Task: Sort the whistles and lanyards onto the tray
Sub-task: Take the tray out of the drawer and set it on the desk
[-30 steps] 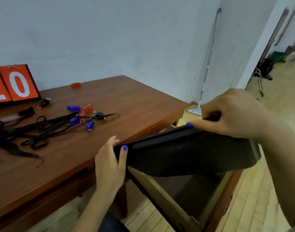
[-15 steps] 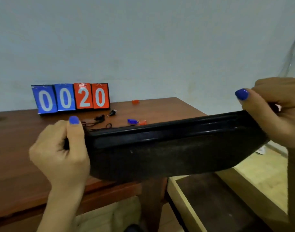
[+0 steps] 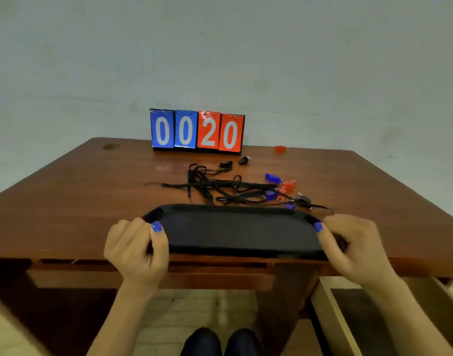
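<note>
A plain pale grey-white wall (image 3: pixel 220 52) rises behind a reddish-brown wooden table (image 3: pixel 79 201). A flip scoreboard with blue and red number cards (image 3: pixel 197 130) reading 0020 stands at the table's far edge against the wall. Light wooden plank flooring (image 3: pixel 194 309) shows below, beside an open pale wooden drawer (image 3: pixel 330 317)

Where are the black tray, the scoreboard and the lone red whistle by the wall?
black tray (image 3: pixel 235 229): head view, bare middle of its flat bottom.
scoreboard (image 3: pixel 197 131): head view, seam between the blue and red number cards.
lone red whistle (image 3: pixel 280 149): head view, middle of its body.
</note>
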Motion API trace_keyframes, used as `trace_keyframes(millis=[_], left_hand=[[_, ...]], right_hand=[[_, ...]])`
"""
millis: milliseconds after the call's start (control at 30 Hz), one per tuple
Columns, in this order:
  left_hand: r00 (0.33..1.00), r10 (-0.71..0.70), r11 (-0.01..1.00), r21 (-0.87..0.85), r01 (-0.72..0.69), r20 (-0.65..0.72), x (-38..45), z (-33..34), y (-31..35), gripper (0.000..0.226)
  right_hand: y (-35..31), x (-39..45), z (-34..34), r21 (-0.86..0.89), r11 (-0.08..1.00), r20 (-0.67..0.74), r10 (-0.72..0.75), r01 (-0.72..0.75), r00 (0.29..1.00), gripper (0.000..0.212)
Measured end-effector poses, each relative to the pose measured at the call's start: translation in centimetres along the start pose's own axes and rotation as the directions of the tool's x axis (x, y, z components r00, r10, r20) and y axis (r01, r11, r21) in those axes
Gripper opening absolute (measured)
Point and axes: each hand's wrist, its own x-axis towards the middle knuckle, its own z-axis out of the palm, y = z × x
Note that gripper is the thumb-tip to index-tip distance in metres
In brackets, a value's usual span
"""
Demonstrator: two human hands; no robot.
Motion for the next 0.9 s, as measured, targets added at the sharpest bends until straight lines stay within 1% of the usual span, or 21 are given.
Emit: trace_keyframes(millis=[33, 67, 133, 167, 233, 267, 300, 333, 400, 500, 533, 667, 733, 800, 833, 900], left_hand=[[0.999, 0.036, 0.999, 0.008, -0.036, 0.018, -0.8, 0.0, 0.2, 0.050], [0.999, 0.034, 0.999, 0.040, -0.035, 0.035, -2.0, 0.1, -0.2, 0.051], [0.996, -0.010, 0.997, 0.073, 0.003, 0.089, -4.5, 0.5, -1.3, 0.056], [0.989, -0.057, 0.994, 0.097, 0.044, 0.134, -5.5, 0.8, -1.7, 0.057], [0.959, -0.142, 0.981, 0.164, 0.103, 0.247, -6.9, 1.5, -2.4, 0.057], [0.935, -0.181, 0.972, 0.201, 0.123, 0.304, -7.3, 1.9, -2.7, 0.055], [0.912, -0.212, 0.963, 0.232, 0.135, 0.351, -7.6, 2.3, -3.0, 0.050], [0.889, -0.239, 0.955, 0.261, 0.143, 0.390, -7.7, 2.8, -3.4, 0.045], [0.847, -0.271, 0.937, 0.327, 0.123, 0.458, -7.3, 3.9, -3.9, 0.040], [0.810, -0.282, 0.904, 0.425, 0.045, 0.514, -6.2, 5.2, -4.3, 0.040], [0.798, -0.284, 0.895, 0.445, 0.023, 0.531, -6.0, 5.4, -4.2, 0.039], [0.744, -0.321, 0.891, 0.454, 0.026, 0.587, -5.8, 5.7, -4.4, 0.034], [0.752, -0.300, 0.907, 0.421, 0.034, 0.587, -5.9, 5.6, -4.3, 0.039], [0.781, -0.280, 0.943, 0.311, 0.115, 0.559, -5.9, 5.4, -3.4, 0.039], [0.807, -0.256, 0.960, 0.239, 0.147, 0.532, -6.0, 5.3, -2.5, 0.037], [0.871, -0.175, 0.985, 0.090, 0.150, 0.460, -6.8, 5.6, 0.0, 0.032]], right_hand=[[0.8, -1.1, 1.4, -0.006, 1.000, -0.006, 0.019, -0.019, 1.000, 0.042], [1.5, -1.8, 2.7, -0.039, 0.998, -0.023, 0.038, -0.039, 0.999, 0.041], [2.5, -2.7, 4.7, -0.065, 0.997, -0.054, 0.039, -0.042, 0.998, 0.038], [3.1, -2.8, 5.5, -0.097, 0.995, -0.050, 0.029, -0.034, 0.998, 0.037], [3.7, -2.9, 6.9, -0.147, 0.988, 0.036, 0.061, -0.055, 0.997, 0.035], [3.9, -2.8, 7.7, -0.202, 0.977, 0.076, 0.089, -0.072, 0.993, 0.035], [4.6, -2.8, 8.7, -0.246, 0.967, 0.097, 0.098, -0.071, 0.990, 0.035], [5.0, -2.4, 9.4, -0.283, 0.954, 0.106, 0.136, -0.101, 0.985, 0.036], [5.7, -1.3, 10.6, -0.332, 0.930, 0.111, 0.203, -0.156, 0.973, 0.036], [6.5, 0.1, 11.7, -0.377, 0.904, 0.105, 0.256, -0.199, 0.961, 0.034], [6.5, 0.5, 11.7, -0.384, 0.899, 0.125, 0.276, -0.210, 0.953, 0.033], [6.6, 0.6, 11.9, -0.396, 0.892, 0.151, 0.299, -0.220, 0.942, 0.034], [6.3, 0.4, 11.6, -0.404, 0.879, 0.130, 0.330, -0.254, 0.935, 0.035], [5.8, -0.2, 11.0, -0.390, 0.864, 0.120, 0.391, -0.319, 0.912, 0.028], [5.5, -0.8, 10.6, -0.367, 0.864, 0.114, 0.409, -0.344, 0.905, 0.022], [4.8, -2.8, 9.4, -0.308, 0.869, 0.081, 0.429, -0.387, 0.899, 0.011]])
